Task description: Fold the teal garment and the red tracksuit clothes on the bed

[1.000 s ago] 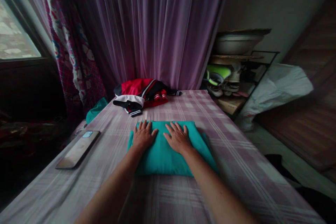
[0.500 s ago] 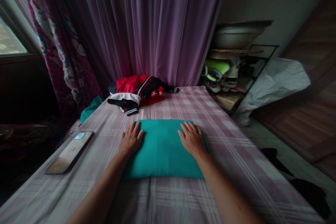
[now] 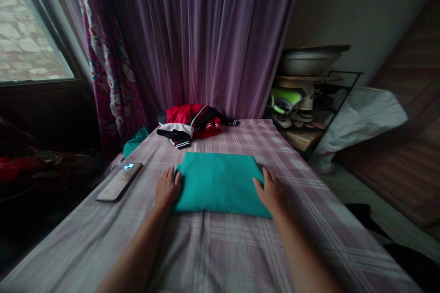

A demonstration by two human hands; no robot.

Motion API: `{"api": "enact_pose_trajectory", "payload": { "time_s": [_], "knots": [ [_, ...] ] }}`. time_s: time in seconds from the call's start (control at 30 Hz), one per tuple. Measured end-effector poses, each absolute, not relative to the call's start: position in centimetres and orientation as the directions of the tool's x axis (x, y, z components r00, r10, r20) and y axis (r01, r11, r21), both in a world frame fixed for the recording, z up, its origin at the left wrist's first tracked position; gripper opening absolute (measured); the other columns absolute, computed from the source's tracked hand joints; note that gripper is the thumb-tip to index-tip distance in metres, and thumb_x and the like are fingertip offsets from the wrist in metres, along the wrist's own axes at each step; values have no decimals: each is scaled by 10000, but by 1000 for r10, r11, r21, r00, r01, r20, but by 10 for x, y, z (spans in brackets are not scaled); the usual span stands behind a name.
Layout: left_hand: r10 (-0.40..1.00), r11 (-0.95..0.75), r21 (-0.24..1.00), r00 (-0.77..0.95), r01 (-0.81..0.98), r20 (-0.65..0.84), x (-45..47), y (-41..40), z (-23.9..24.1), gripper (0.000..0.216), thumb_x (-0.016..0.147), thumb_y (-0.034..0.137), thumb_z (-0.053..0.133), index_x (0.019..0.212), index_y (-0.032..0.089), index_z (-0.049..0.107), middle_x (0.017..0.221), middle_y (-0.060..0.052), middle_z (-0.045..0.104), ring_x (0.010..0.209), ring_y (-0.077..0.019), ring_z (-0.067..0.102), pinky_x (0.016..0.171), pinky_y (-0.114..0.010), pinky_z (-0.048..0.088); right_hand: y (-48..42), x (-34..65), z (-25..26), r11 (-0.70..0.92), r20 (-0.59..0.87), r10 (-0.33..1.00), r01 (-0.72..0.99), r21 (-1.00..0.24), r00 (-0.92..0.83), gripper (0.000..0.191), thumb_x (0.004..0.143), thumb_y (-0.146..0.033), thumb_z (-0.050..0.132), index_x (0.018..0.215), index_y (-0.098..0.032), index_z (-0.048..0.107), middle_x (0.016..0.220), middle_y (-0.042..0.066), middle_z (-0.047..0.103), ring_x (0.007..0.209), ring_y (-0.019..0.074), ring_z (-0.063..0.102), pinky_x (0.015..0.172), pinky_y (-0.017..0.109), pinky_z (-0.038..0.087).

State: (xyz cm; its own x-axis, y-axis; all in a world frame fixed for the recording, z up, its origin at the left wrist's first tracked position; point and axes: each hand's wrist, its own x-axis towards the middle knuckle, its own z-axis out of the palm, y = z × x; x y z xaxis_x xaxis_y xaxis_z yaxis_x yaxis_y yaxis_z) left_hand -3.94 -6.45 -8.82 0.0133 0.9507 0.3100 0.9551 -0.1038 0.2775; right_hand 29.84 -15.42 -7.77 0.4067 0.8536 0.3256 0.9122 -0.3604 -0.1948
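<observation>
Teal folded cloth (image 3: pixel 220 183) is laid flat at the frame's centre on the checked bed (image 3: pixel 240 247). Its left edge is touched by the left hand (image 3: pixel 167 187), its right edge by the right hand (image 3: pixel 273 191); both are held open, gripping nothing. Bare sheet is seen below and at right. A phone (image 3: pixel 119 181) is set at left, red clothing (image 3: pixel 190 123) above.
</observation>
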Motion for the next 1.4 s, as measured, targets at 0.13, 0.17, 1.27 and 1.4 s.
{"api": "enact_pose_trajectory", "payload": {
  "time_s": [0.13, 0.17, 1.27, 1.4],
  "knots": [
    [963, -71, 272, -5, 960, 270, -45, -78, -83, 467, 993, 405, 362, 1255, 132, 635, 1379, -148, 610, 1303, -299, 530, 1099, -463, 380, -167, 313, -79, -479, 226, 836, 866, -146, 500, 654, 948, -566, 343, 1332, -103, 598, 1428, 232, 518, 1216, 369, 555, 961, 509, 427],
    [967, -69, 276, -4, 959, 256, -45, -81, -82, 459, 990, 422, 372, 1222, 146, 656, 1380, -141, 611, 1311, -307, 521, 1100, -476, 372, -169, 315, -78, -488, 195, 840, 862, -140, 507, 675, 942, -600, 325, 1277, -110, 646, 1422, 237, 522, 1216, 383, 554, 961, 525, 424],
    [849, -461, 715, 28, 526, 527, 147, 118, 33, 483, 866, 234, 564, 1348, 191, 562, 1316, -70, 671, 1219, -220, 617, 1078, -366, 456, 9, 424, 86, -382, 532, 778, 924, -20, 333, 322, 965, -329, 431, 1145, -146, 624, 1117, 165, 666, 1005, 272, 628, 801, 347, 446],
    [912, -363, 731, 60, 578, 406, 191, 168, 23, 599, 868, 274, 597, 1438, 170, 445, 1357, -110, 637, 1217, -235, 616, 1025, -359, 477, 62, 463, 90, -505, 486, 726, 857, -103, 486, 452, 961, -375, 457, 1312, -101, 538, 1231, 220, 623, 1111, 315, 601, 876, 406, 450]
  ]
}}
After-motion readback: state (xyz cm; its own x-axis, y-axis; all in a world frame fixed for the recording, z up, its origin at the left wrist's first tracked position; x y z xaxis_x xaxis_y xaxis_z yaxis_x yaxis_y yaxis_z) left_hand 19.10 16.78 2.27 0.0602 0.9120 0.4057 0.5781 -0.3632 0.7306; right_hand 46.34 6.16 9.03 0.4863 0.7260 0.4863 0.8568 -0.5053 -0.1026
